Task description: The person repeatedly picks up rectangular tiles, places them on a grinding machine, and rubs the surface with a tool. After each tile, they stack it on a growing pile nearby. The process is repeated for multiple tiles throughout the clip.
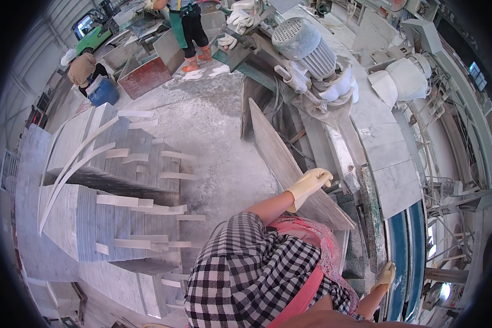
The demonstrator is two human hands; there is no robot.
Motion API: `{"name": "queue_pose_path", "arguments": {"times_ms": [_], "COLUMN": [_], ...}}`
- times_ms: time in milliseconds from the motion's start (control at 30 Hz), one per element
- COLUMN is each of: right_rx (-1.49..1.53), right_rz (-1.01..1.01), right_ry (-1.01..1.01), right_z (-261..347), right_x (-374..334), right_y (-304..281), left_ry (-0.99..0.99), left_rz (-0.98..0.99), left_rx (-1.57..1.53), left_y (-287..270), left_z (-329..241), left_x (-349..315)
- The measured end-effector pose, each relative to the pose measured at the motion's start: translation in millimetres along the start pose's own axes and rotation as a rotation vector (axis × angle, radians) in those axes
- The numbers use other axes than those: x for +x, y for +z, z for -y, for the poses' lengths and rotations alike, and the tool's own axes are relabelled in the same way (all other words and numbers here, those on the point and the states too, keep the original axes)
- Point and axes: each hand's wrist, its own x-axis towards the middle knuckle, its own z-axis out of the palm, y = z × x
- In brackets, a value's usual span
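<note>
My left hand (311, 187), in a pale cream rubber glove, reaches over a leaning grey stone-like slab (287, 158). Its fingers are curled together, and whatever they may hold is hidden. Close beyond it lie the machine's dark frame and cables. My right hand (386, 274), gloved the same way, is low on the right, at the end of a rough, crusted rail (373, 224) and beside a blue belt or strip (397, 246). Its fingers look stretched out, with nothing visible in them. A checked black-and-white sleeve and a pink apron cover my left arm and body.
Stacks of grey stone tiles (87, 218) with pale strips between them stand at left. A dusty motor (306, 46) tops the machine; pale marble tiles (385, 147) lie on its bed. Farther back, one person (188, 27) stands and another (83, 68) bends near a blue barrel (103, 92).
</note>
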Motion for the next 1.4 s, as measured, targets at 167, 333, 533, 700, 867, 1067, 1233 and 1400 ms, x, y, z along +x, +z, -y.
{"name": "queue_pose_path", "arguments": {"times_ms": [167, 333, 533, 700, 867, 1067, 1233, 1400], "right_rx": [-0.001, -0.048, -0.076, -0.07, -0.087, -0.023, -0.005, 0.003], "right_rz": [-0.011, 0.003, 0.015, -0.058, -0.06, -0.072, -0.058, -0.005], "right_ry": [0.022, -0.001, -0.021, -0.023, 0.003, -0.044, -0.045, -0.034], "right_z": [-3, -6, -9, -14, -18, -21, -24, -32], "right_x": [-1, -1, -4, -7, -7, -10, -10, -11], "right_y": [1, -1, -2, 2, 4, 1, 0, 4], "left_ry": [-0.012, -0.003, 0.001, 0.005, -0.004, 0.001, 0.024, -0.013], "left_rz": [-0.014, -0.022, 0.002, 0.005, 0.0, 0.017, 0.068, 0.052], "left_rx": [0.002, 0.002, 0.023, 0.036, 0.082, 0.108, 0.023, 0.041], "left_y": [1, 1, 0, 1, 2, 5, 12, 17], "left_z": [-7, -10, -1, 7, 12, 12, 2, -5], "left_x": [-4, -9, -3, 1, 3, 4, 3, 0]}}
